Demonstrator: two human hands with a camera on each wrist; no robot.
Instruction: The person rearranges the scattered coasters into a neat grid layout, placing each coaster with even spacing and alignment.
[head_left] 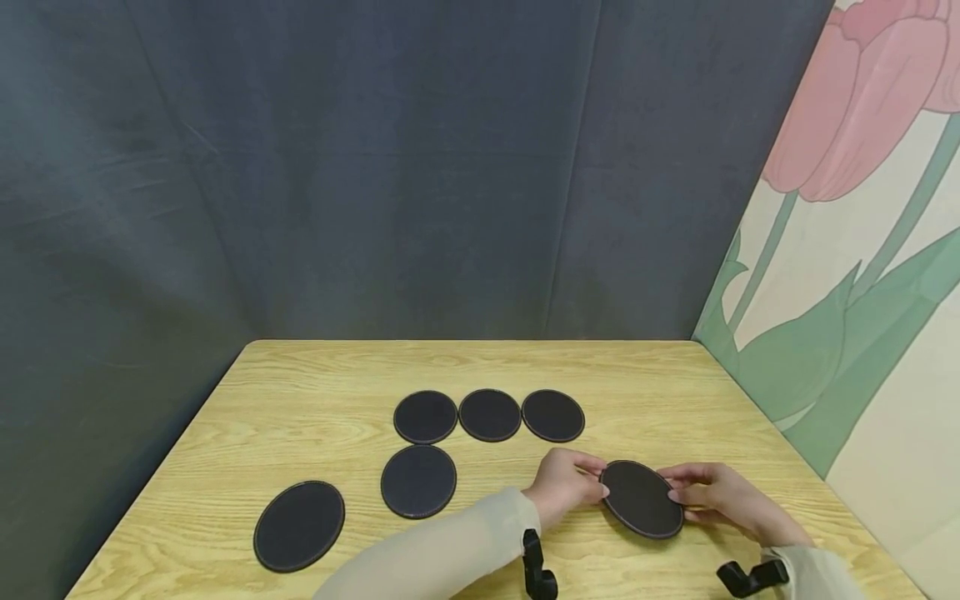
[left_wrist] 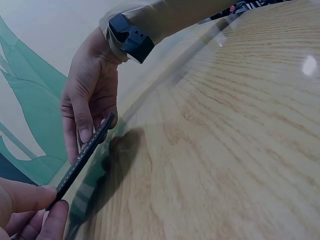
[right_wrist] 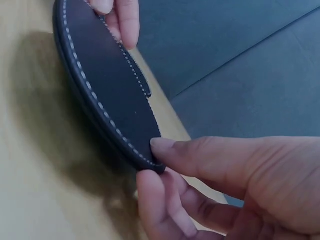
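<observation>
One dark curtain hangs behind your work, beside a wall painted with pink tulips on the right. Below both spreads your wood-grained bench. Your pale sleeves reach in over its near side. Your left grip and right grip each pinch, thumb against fingers, opposite edges of one black round coaster, which you hold tilted just above the right part of the bench, its shadow falling on the wood. Five other coasters lie flat: three side by side in a row towards the back, one just in front of the row's left end, and one apart, near the left. Each wrist wears a black mount; finest of all, pale stitching follows the held coaster's edge
</observation>
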